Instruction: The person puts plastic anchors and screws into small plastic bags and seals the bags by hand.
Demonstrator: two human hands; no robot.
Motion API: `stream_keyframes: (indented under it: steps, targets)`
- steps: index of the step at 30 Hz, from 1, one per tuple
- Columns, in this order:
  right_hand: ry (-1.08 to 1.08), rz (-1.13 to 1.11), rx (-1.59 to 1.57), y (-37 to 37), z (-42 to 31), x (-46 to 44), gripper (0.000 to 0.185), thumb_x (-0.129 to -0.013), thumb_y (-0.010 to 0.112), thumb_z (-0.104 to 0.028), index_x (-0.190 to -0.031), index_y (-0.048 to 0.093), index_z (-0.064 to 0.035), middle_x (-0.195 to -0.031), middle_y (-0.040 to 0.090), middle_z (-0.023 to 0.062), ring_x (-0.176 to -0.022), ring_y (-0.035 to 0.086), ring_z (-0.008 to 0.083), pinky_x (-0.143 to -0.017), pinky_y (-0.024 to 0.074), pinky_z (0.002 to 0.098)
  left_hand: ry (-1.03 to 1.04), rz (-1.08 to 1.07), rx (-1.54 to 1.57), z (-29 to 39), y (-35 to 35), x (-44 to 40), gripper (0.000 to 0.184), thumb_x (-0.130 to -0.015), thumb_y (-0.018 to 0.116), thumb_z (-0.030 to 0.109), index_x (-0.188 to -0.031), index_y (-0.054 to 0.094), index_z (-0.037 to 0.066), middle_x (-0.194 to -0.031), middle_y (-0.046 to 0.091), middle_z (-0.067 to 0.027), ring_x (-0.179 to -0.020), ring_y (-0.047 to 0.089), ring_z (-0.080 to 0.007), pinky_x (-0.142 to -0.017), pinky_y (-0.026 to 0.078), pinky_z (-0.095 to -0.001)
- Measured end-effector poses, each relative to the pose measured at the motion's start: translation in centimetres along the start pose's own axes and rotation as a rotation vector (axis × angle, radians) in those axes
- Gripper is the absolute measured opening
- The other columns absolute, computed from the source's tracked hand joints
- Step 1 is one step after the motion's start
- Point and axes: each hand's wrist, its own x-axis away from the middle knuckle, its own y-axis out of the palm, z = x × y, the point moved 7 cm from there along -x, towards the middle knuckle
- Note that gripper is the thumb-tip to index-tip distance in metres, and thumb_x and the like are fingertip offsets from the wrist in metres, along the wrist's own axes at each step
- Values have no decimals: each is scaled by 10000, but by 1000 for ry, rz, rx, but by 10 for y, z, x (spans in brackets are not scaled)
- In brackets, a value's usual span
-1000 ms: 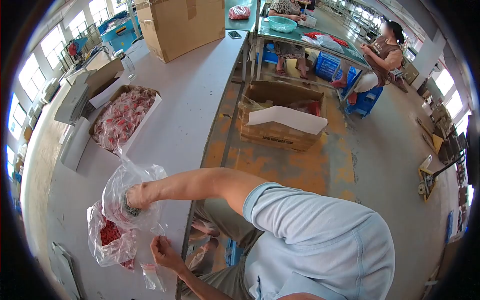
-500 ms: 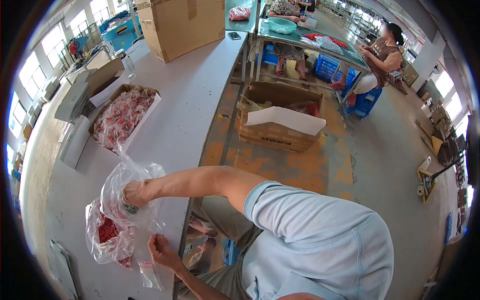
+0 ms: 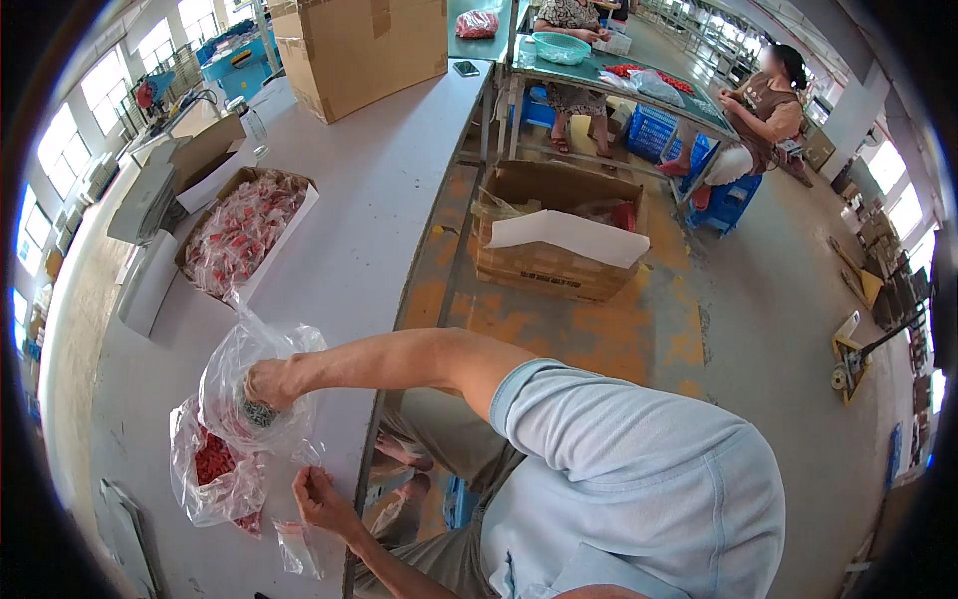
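My right hand (image 3: 271, 384) reaches into an open clear plastic bag (image 3: 225, 374), its fingers curled down against small grey metal pieces (image 3: 260, 412) that look like screws. The fingertips are hidden among them. Beside that bag, another clear bag (image 3: 190, 506) lies open with small red plastic pieces (image 3: 213, 459) inside. Close to the table edge, my left hand (image 3: 324, 502) pinches a small clear plastic bag (image 3: 308, 454); a bit of red shows at its fingertips. A flat pack of small clear bags (image 3: 298, 549) lies just below this hand.
A carton (image 3: 309, 205) full of small bags with red pieces stands farther along the white table (image 3: 339, 235). Behind it are a big cardboard box (image 3: 364, 60) and a phone (image 3: 466, 69). An open carton (image 3: 554, 280) sits on the floor. Two people sit at a green table (image 3: 589, 72).
My right hand has shifted slightly within the metal-pieces bag, and more of the grey pieces shows below it. The left hand has barely moved.
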Motion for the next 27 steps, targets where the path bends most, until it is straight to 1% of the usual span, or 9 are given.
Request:
stream_keyframes:
  steps: [5,8,10,14,17,19,22,26,27]
  targets:
    - [-20,6,8,12,5,-7,175,-765,691,-127,-915,736,-48,-968,738,152,-944,706,340,-811,567,426,1,-18,-4,-4,0,0,135,-994,654,74,-1092,671,-16,-895,666,-43,-733,587,-115,-662,504,-251]
    - [-5,-30,78,0,-1,4,157,-778,684,-138,-904,735,-59,-956,737,140,-939,702,331,-809,566,420,2,-10,3,3,1,0,138,-996,656,82,-1092,672,-15,-894,667,-44,-736,591,-115,-671,503,-251]
    - [5,70,-22,-9,-2,11,124,-778,680,-120,-876,740,-74,-906,736,125,-900,704,319,-799,568,411,-30,2,13,4,1,1,139,-997,659,89,-1094,674,-10,-897,669,-42,-747,599,-115,-663,505,-251]
    - [25,37,-74,-21,-6,22,118,-765,681,-97,-865,743,-87,-872,733,116,-872,705,303,-787,565,402,-29,27,17,9,1,1,122,-982,660,69,-1061,684,-21,-884,684,-67,-719,621,-123,-655,537,-259]
    - [-11,80,-81,-20,-4,24,141,-732,686,-65,-858,744,-92,-868,731,113,-841,700,299,-765,560,404,-41,37,17,4,0,1,123,-985,658,66,-1070,683,-19,-889,685,-64,-728,623,-118,-654,536,-257]
    - [-8,160,-192,-19,1,24,154,-680,683,-37,-816,739,-81,-844,724,120,-811,692,304,-737,552,406,-28,40,18,3,0,1,121,-986,659,65,-1072,683,-17,-896,689,-62,-725,624,-116,-655,537,-259]
    - [-44,223,-295,-20,4,26,153,-643,665,-17,-769,734,-71,-815,716,123,-795,688,303,-717,546,401,-14,36,2,5,-1,1,120,-987,663,70,-1069,685,-15,-890,690,-56,-717,622,-115,-660,533,-256]
    - [-48,256,-338,-30,0,34,147,-623,655,-3,-736,730,-60,-783,710,125,-765,688,298,-691,544,395,0,49,10,3,-2,1,118,-986,669,76,-1062,688,-13,-876,688,-49,-711,620,-115,-653,529,-255]
    - [-41,266,-390,-31,1,35,149,-621,654,8,-730,732,-57,-772,713,125,-747,692,296,-675,544,392,-7,34,-12,2,-3,1,130,-983,668,69,-1084,687,-10,-907,687,-54,-739,620,-118,-653,534,-256]
